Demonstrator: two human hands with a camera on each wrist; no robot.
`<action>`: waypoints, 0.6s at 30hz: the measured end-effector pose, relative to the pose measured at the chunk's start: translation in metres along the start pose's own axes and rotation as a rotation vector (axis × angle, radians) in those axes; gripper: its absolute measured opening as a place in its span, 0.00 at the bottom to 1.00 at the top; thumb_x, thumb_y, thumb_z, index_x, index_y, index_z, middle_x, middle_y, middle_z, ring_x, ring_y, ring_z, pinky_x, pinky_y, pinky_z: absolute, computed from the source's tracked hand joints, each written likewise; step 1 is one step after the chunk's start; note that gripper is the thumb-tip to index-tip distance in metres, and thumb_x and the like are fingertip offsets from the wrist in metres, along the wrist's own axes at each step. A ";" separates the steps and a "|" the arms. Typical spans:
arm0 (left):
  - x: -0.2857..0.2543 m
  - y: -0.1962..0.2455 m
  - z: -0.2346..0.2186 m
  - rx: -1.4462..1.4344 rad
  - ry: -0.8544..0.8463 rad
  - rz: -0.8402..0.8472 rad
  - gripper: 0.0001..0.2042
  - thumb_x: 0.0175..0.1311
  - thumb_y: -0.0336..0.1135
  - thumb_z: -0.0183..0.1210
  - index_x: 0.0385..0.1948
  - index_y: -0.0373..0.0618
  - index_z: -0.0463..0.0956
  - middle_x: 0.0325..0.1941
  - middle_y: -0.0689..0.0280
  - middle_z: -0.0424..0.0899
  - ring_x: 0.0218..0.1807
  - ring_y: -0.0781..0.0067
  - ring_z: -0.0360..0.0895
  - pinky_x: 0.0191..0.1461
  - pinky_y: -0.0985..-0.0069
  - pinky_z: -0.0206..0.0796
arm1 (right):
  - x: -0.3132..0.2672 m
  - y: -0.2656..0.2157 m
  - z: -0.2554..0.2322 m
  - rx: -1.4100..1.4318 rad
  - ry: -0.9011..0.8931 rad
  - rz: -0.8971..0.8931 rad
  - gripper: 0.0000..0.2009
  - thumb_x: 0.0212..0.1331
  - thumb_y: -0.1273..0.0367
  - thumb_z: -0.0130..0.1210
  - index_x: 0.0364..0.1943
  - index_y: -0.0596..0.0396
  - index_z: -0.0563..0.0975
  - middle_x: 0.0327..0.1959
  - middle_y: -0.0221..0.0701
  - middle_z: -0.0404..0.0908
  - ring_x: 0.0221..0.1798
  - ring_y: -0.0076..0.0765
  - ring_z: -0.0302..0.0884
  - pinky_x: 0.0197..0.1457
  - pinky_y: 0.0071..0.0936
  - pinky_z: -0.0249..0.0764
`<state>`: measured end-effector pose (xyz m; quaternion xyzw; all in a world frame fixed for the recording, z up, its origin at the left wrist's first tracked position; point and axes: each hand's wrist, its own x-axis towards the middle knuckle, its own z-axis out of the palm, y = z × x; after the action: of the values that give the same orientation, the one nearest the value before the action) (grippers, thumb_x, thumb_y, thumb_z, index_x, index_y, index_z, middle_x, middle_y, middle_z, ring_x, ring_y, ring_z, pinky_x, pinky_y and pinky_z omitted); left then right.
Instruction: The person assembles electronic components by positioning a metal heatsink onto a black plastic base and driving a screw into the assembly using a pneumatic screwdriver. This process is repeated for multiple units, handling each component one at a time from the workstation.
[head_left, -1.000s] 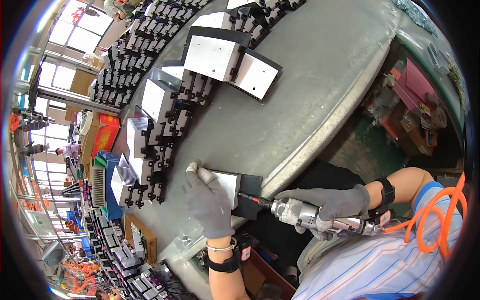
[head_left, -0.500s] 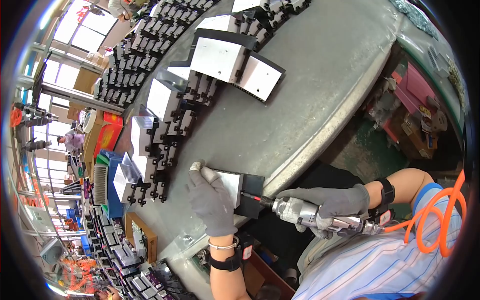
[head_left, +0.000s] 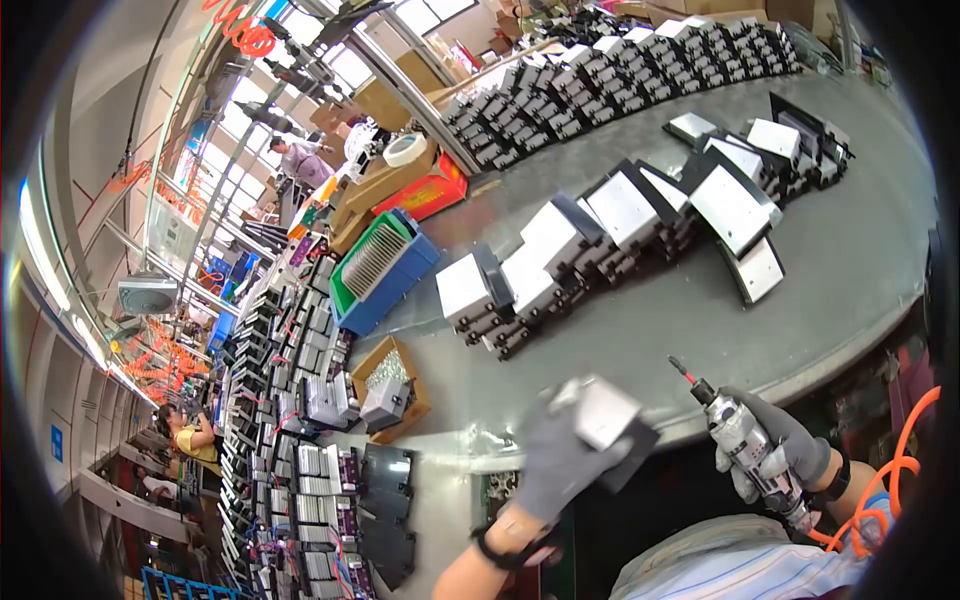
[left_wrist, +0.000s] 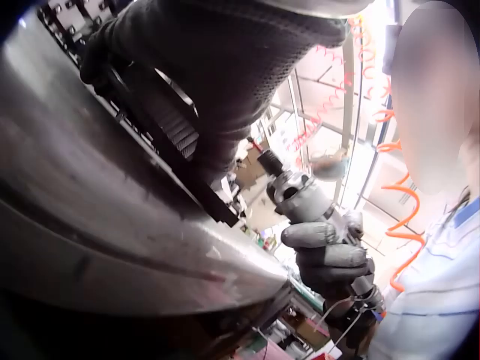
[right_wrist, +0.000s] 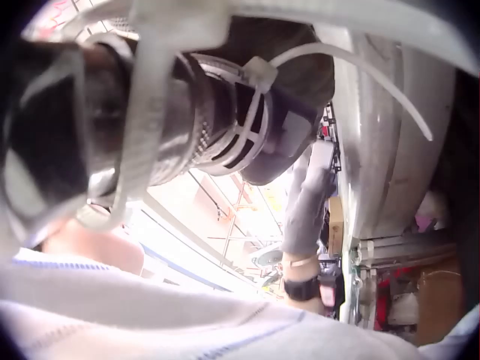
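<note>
My gloved left hand point(head_left: 552, 455) grips a silver finned heat sink point(head_left: 606, 410) with a flat black plate point(head_left: 634, 456) on it, near the front edge of the grey table point(head_left: 640, 350); both are blurred in the head view. In the left wrist view, the fins point(left_wrist: 178, 133) show between the fingers and thumb. My gloved right hand point(head_left: 788, 432) wraps round the body of an air screwdriver point(head_left: 738, 432). Its bit point(head_left: 682, 368) points up and away, apart from the heat sink. In the right wrist view, the screwdriver's metal body point(right_wrist: 214, 112) looms close.
A stacked row of assembled heat sinks point(head_left: 550, 236) crosses the table, with a larger pile point(head_left: 600, 85) behind. At left stand a blue bin point(head_left: 392, 292) and a cardboard box point(head_left: 420, 412) with small metal parts. An orange coiled hose point(head_left: 892, 478) trails at the right.
The screwdriver bit was at the plate by the heat sink; now they are apart. My left hand has picked up and turned the heat sink. The head view has swung left.
</note>
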<state>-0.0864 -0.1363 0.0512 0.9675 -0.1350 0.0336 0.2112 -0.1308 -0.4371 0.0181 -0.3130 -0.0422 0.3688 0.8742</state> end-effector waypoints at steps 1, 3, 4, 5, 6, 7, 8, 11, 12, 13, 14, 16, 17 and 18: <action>-0.013 -0.009 -0.026 -0.020 0.087 -0.082 0.43 0.38 0.52 0.72 0.59 0.39 0.66 0.53 0.50 0.69 0.58 0.48 0.68 0.61 0.59 0.61 | 0.004 -0.006 -0.001 -0.008 -0.003 -0.012 0.55 0.35 0.75 0.64 0.71 0.49 0.40 0.44 0.50 0.76 0.32 0.47 0.83 0.33 0.38 0.83; -0.018 -0.055 -0.073 0.205 0.318 -0.112 0.47 0.34 0.54 0.74 0.59 0.39 0.64 0.49 0.53 0.68 0.52 0.52 0.67 0.57 0.57 0.61 | 0.015 -0.014 0.000 -0.057 0.020 -0.003 0.55 0.35 0.75 0.64 0.71 0.49 0.40 0.42 0.49 0.76 0.30 0.46 0.83 0.32 0.37 0.83; -0.014 -0.097 -0.090 0.331 0.458 -0.124 0.48 0.35 0.51 0.74 0.62 0.40 0.62 0.50 0.52 0.67 0.49 0.53 0.67 0.56 0.56 0.61 | 0.024 -0.018 0.003 -0.089 0.004 0.001 0.54 0.37 0.76 0.63 0.71 0.49 0.42 0.42 0.49 0.75 0.30 0.45 0.83 0.32 0.36 0.82; 0.006 -0.114 -0.118 0.283 0.450 -0.289 0.49 0.38 0.55 0.71 0.63 0.38 0.59 0.56 0.44 0.64 0.58 0.45 0.63 0.61 0.54 0.58 | 0.033 -0.018 0.005 -0.086 0.008 0.000 0.54 0.37 0.76 0.63 0.71 0.49 0.42 0.42 0.49 0.75 0.30 0.45 0.83 0.32 0.36 0.82; 0.034 -0.124 -0.141 0.211 0.456 -0.411 0.47 0.42 0.54 0.69 0.65 0.39 0.57 0.59 0.42 0.63 0.59 0.43 0.64 0.62 0.56 0.59 | 0.042 -0.017 0.007 -0.088 -0.008 0.025 0.53 0.37 0.75 0.63 0.71 0.49 0.42 0.43 0.48 0.75 0.30 0.44 0.82 0.32 0.36 0.82; 0.064 -0.167 -0.152 0.049 0.480 -0.341 0.45 0.44 0.55 0.66 0.64 0.38 0.59 0.59 0.40 0.66 0.59 0.44 0.67 0.62 0.60 0.60 | 0.049 -0.017 0.011 -0.090 -0.022 0.048 0.52 0.38 0.75 0.63 0.71 0.49 0.43 0.43 0.48 0.74 0.31 0.43 0.82 0.33 0.35 0.81; 0.101 -0.193 -0.154 -0.041 0.513 -0.426 0.42 0.47 0.57 0.64 0.62 0.39 0.63 0.58 0.40 0.70 0.59 0.46 0.69 0.62 0.63 0.60 | 0.053 -0.017 0.016 -0.120 -0.027 0.078 0.51 0.40 0.73 0.62 0.71 0.48 0.43 0.45 0.47 0.73 0.33 0.40 0.82 0.35 0.34 0.81; 0.200 -0.214 -0.145 -0.077 0.282 -0.560 0.44 0.49 0.68 0.55 0.61 0.40 0.65 0.58 0.41 0.72 0.62 0.44 0.68 0.67 0.62 0.56 | 0.064 -0.013 0.025 -0.150 -0.056 0.092 0.50 0.42 0.72 0.61 0.72 0.49 0.43 0.45 0.45 0.72 0.34 0.38 0.81 0.38 0.33 0.81; 0.226 -0.207 -0.136 -0.051 0.244 -0.580 0.44 0.49 0.69 0.54 0.62 0.41 0.64 0.59 0.41 0.70 0.63 0.44 0.66 0.68 0.63 0.55 | 0.066 -0.014 0.030 -0.142 -0.050 0.097 0.50 0.44 0.70 0.63 0.71 0.50 0.42 0.46 0.44 0.72 0.35 0.37 0.80 0.40 0.31 0.81; 0.243 -0.206 -0.125 -0.025 0.204 -0.600 0.45 0.49 0.70 0.54 0.63 0.43 0.63 0.60 0.41 0.69 0.64 0.44 0.65 0.68 0.63 0.54 | 0.068 -0.011 0.033 -0.132 -0.027 0.089 0.50 0.44 0.70 0.63 0.71 0.50 0.42 0.46 0.44 0.72 0.35 0.37 0.80 0.40 0.31 0.81; 0.255 -0.222 -0.114 -0.031 0.183 -0.588 0.45 0.49 0.70 0.54 0.63 0.43 0.63 0.60 0.41 0.69 0.64 0.44 0.65 0.68 0.63 0.54 | 0.072 -0.008 0.034 -0.140 0.013 0.077 0.51 0.44 0.68 0.64 0.71 0.51 0.42 0.46 0.44 0.71 0.36 0.37 0.80 0.40 0.31 0.81; 0.277 -0.256 -0.094 0.293 0.221 -0.008 0.39 0.58 0.64 0.52 0.64 0.42 0.61 0.62 0.44 0.68 0.65 0.43 0.64 0.67 0.63 0.56 | 0.075 -0.009 0.035 -0.164 0.031 0.110 0.52 0.44 0.63 0.65 0.72 0.50 0.42 0.45 0.42 0.72 0.35 0.36 0.80 0.40 0.31 0.81; 0.258 -0.212 -0.112 -0.001 -0.024 0.125 0.30 0.67 0.53 0.49 0.62 0.38 0.60 0.63 0.50 0.69 0.64 0.50 0.67 0.64 0.65 0.61 | 0.077 -0.007 0.031 -0.155 0.047 0.101 0.52 0.44 0.63 0.65 0.72 0.50 0.42 0.45 0.42 0.72 0.35 0.36 0.80 0.40 0.31 0.81; 0.251 -0.209 -0.106 -0.006 -0.039 0.132 0.30 0.67 0.53 0.49 0.62 0.38 0.60 0.63 0.50 0.69 0.64 0.50 0.67 0.64 0.65 0.61 | 0.081 -0.002 0.024 -0.123 0.011 0.132 0.51 0.44 0.65 0.64 0.72 0.49 0.42 0.45 0.41 0.72 0.34 0.35 0.80 0.39 0.31 0.81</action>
<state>0.2120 0.0291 0.0949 0.9563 -0.2027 0.0280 0.2087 -0.0780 -0.3712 0.0262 -0.3704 -0.0391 0.4206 0.8273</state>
